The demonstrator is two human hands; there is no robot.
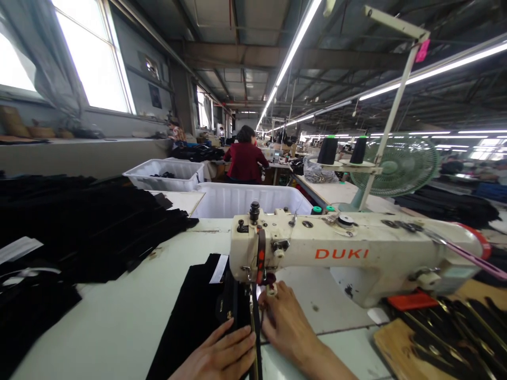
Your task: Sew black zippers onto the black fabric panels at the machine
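Left hand (222, 351) is flat, fingers stretched out, on a black fabric piece (186, 311) with a zip strip (253, 316) along its edge. Right hand (291, 322) is just beside it with bent fingers up by the needle area; can't tell if they're pinching anything. The DUKI sewing machine (293, 248) sits right past both hands on a pale, kinda scuffed desk (119, 316). Big pile of black fabric (87, 227) left of the hands, wooden board (396, 345) loaded with dark zips (447, 338) off to the right. Further out: white plastic bin (253, 198), someone in a dark red top (245, 162), green fan (396, 163), bright window (93, 53) far left, tube lights (297, 42) overhead.
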